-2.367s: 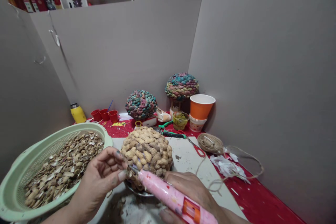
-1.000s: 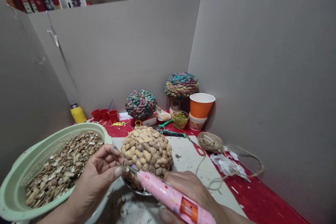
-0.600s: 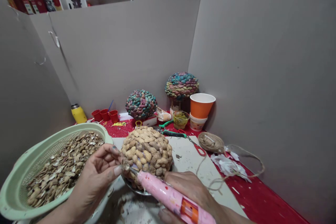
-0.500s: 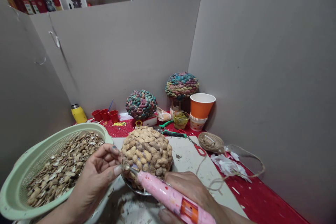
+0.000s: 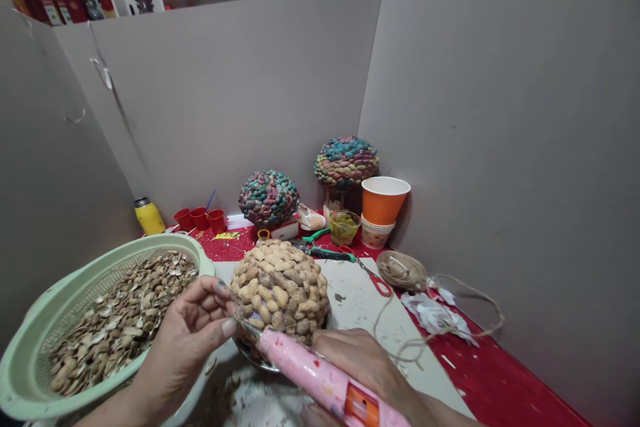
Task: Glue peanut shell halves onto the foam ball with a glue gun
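My right hand (image 5: 357,360) is wrapped round a pink hot glue gun (image 5: 313,370) with an orange window in its side. Its metal nozzle points to the upper left and meets the fingertips of my left hand (image 5: 193,330). Between that thumb and the fingers I pinch a peanut shell, mostly hidden by the fingers and nozzle. Just beyond stands a ball covered in peanut shells (image 5: 287,280), resting in a metal bowl (image 5: 265,365). A lilac patch of the ball shows between shells near the nozzle.
On the left stands a green basket (image 5: 203,260) full of peanut shells (image 5: 120,320). Behind are two painted shell-covered balls (image 5: 269,199), red cups (image 5: 216,221), pliers (image 5: 330,254), red-handled scissors (image 5: 381,285) and an orange cup (image 5: 384,203). Twine (image 5: 403,271) lies at right.
The glue gun has shifted slightly to the left, its nozzle still at my left fingertips. The shell shows less between the fingers now. The shell-covered ball stays in place.
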{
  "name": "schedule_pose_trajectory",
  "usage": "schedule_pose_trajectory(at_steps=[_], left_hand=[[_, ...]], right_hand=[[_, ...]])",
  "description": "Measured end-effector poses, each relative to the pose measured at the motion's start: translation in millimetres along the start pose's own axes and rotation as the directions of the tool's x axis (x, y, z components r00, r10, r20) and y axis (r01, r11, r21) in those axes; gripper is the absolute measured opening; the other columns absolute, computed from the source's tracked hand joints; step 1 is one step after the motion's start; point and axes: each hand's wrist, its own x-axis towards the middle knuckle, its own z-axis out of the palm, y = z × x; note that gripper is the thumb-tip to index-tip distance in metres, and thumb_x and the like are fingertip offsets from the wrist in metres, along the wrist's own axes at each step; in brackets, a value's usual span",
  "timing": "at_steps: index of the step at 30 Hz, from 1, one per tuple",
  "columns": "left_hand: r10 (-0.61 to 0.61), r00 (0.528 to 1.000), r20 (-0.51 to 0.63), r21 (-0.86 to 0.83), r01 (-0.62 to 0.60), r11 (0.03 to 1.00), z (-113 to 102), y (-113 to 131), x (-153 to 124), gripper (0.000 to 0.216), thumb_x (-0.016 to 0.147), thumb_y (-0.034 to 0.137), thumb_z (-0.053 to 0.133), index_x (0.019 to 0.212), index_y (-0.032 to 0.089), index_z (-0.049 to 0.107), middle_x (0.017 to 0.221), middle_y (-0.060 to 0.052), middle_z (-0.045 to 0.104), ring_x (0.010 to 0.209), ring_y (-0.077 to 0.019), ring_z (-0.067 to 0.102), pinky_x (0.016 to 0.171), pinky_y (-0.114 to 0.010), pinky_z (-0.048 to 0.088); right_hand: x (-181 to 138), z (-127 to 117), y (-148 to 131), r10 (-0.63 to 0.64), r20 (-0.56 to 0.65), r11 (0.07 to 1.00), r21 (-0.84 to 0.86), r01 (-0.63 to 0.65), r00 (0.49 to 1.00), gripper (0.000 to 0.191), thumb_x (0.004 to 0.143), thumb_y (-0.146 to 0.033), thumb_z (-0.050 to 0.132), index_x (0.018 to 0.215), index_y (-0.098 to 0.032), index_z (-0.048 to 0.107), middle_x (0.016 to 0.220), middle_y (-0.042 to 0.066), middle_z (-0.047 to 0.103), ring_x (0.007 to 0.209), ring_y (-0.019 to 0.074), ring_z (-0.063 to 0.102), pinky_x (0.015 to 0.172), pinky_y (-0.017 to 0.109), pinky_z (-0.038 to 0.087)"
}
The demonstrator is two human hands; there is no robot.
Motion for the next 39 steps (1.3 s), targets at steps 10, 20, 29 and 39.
schedule_pose_trajectory(at_steps=[10, 20, 29, 39], left_hand=[[0.002, 0.999, 0.040, 0.011, -0.002, 1.000, 1, 1, -4, 0.032, 0.070, 0.024, 0.086, 0.091, 0.021, 0.062, 0.084, 0.000, 0.068, 0.078, -0.0129, 0.063, 0.074, -0.023, 0.052], [-0.009, 1.000, 0.001, 0.028, 0.009, 1.000, 6, 6, -8, 0.031, 0.067, 0.026, 0.087, 0.085, 0.020, 0.063, 0.076, 0.001, 0.067, 0.068, -0.0114, 0.060, 0.065, -0.020, 0.051], [-0.024, 1.000, 0.011, 0.006, 0.024, 1.000, 3, 4, -6, 0.029, 0.068, 0.022, 0.087, 0.086, 0.021, 0.065, 0.079, 0.002, 0.068, 0.071, -0.0120, 0.062, 0.068, -0.021, 0.052], [-0.040, 0.999, 0.035, -0.032, 0.041, 0.999, 8, 10, -5, 0.022, 0.066, 0.023, 0.087, 0.079, 0.018, 0.069, 0.073, 0.001, 0.070, 0.066, -0.0113, 0.063, 0.064, -0.020, 0.053]], right_hand=[[1, -1, -2, -0.006, -0.015, 1.000, -0.004, 0.006, 1.000, 0.052, 0.107, -0.049, 0.027, 0.065, -0.021, 0.036, 0.053, -0.005, 0.037, 0.043, 0.0098, 0.033, 0.042, 0.025, 0.027], [5, -1, -4, -0.028, -0.034, 0.999, -0.033, 0.026, 0.999, 0.055, 0.108, -0.049, 0.027, 0.062, -0.020, 0.037, 0.052, -0.003, 0.039, 0.044, 0.0100, 0.035, 0.041, 0.025, 0.026], [4, 1, -3, -0.021, -0.056, 0.999, -0.039, 0.019, 0.998, 0.054, 0.107, -0.048, 0.029, 0.061, -0.020, 0.036, 0.052, -0.004, 0.037, 0.043, 0.0102, 0.034, 0.041, 0.025, 0.024], [7, -3, -5, -0.025, -0.037, 0.999, -0.040, 0.024, 0.999, 0.059, 0.108, -0.047, 0.026, 0.058, -0.019, 0.040, 0.051, -0.003, 0.040, 0.043, 0.0099, 0.036, 0.040, 0.025, 0.028]])
